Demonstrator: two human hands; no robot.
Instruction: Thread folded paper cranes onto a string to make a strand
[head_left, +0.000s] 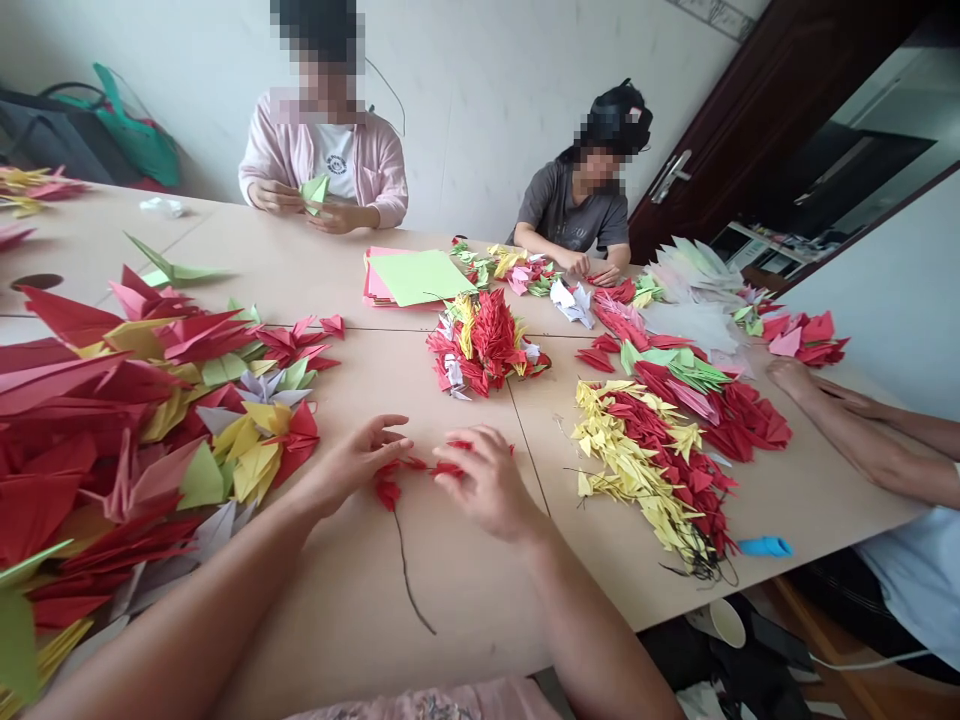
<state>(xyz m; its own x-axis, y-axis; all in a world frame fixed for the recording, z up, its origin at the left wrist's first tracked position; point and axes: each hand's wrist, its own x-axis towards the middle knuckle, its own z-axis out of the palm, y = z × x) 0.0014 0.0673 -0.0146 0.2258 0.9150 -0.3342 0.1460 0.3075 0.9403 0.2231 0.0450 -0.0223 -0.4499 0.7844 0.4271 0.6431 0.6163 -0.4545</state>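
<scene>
Red folded papers [387,494] just below left fingers [388,422], under right fingers [459,459]; both half-curled, grip unclear.

Red paper pieces [388,494], partly hidden, in a loose row on the tabletop [337,630], thin dark cord [405,573] trailing nearward.

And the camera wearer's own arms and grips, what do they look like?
The left forearm and right forearm are bare, with no sleeve in view. The left grip and right grip are ungloved hands; no watch, bracelet, cable or marking shows. A pinkish garment with a darker print shows at the bottom edge.
</scene>
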